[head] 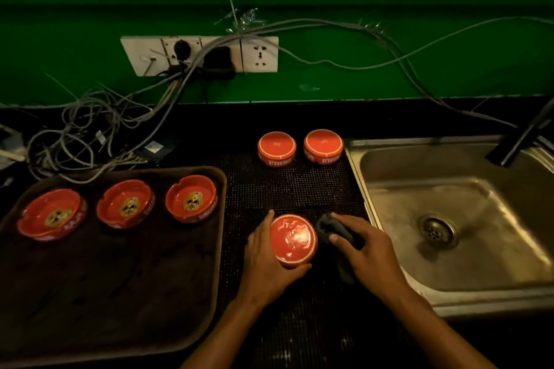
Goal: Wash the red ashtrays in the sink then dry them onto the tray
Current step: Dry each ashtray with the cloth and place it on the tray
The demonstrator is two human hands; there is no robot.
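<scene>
- One view only, worn on the person's head, looking forward and steeply down over both forearms.
- It faces a green back wall (pixel 359 48); the dark surface (pixel 287 189) lies close below.
- Wide-angle: a brown rectangular tray (pixel 114 293) reaches the left edge, a steel sink (pixel 449 219) the right.
</scene>
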